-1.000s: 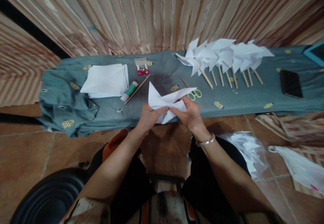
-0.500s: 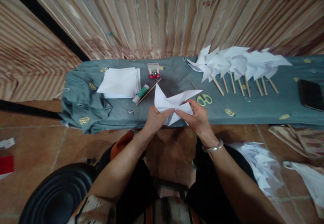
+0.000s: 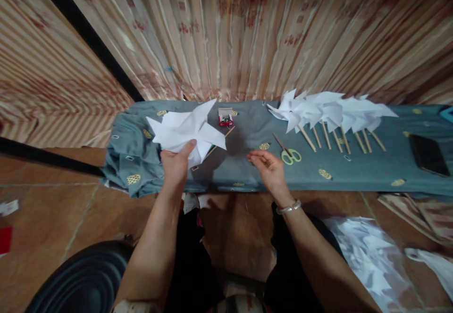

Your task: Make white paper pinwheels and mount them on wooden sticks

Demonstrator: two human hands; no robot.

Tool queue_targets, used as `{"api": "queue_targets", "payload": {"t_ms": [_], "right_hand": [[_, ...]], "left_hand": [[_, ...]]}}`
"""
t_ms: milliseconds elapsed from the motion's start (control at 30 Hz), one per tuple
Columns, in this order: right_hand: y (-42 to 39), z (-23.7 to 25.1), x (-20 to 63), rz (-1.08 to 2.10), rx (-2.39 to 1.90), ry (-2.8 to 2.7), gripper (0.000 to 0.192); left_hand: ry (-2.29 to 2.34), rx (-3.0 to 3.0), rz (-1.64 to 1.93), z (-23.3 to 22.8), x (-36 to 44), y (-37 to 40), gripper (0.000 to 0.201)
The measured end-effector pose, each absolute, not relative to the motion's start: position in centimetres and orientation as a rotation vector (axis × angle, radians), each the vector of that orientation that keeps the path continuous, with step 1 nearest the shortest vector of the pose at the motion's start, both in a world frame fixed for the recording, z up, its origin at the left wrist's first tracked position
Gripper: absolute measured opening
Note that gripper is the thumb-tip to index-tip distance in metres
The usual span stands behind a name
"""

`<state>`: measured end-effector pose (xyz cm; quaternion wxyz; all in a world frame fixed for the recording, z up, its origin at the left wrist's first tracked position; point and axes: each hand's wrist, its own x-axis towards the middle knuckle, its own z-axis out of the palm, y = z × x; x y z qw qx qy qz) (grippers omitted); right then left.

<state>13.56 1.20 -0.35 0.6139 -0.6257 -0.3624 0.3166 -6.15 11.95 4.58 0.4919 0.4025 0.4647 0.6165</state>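
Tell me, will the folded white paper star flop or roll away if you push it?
Probably floppy and very light: the folded paper is thin sheet, and the left hand lifts it by one edge. It likely won't roll, since its flat points would catch on the cloth. It probably creases easily.

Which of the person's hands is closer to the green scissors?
The right hand. It hovers open just left of the scissors on the grey cloth, not touching them. The left hand is much farther left, holding a folded white paper shape.
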Motion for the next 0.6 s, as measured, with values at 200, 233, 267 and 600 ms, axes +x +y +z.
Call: {"api": "queue_targets", "payload": {"t_ms": [200, 233, 267, 600], "right_hand": [[3.4, -2.1, 11.0, 0.734, -1.555, -1.005, 0.019], [4.0, -2.0, 10.9, 0.716, -1.575, -1.034, 0.018], [4.7, -1.8, 10.8, 0.685, -1.606, -1.077, 0.017], [15.9, 3.2, 13.5, 0.057, -2.123, -1.789, 0.031]], "left_hand": [[1.128, 0.909, 1.594, 5.2, -8.5, 13.0, 0.039], [1.144, 0.904, 1.601, 5.2, -8.6, 13.1, 0.039], [1.155, 0.901, 1.608, 5.2, -8.7, 13.1, 0.039], [1.184, 0.835, 1.558, 5.1, -9.0, 12.8, 0.04]]}}
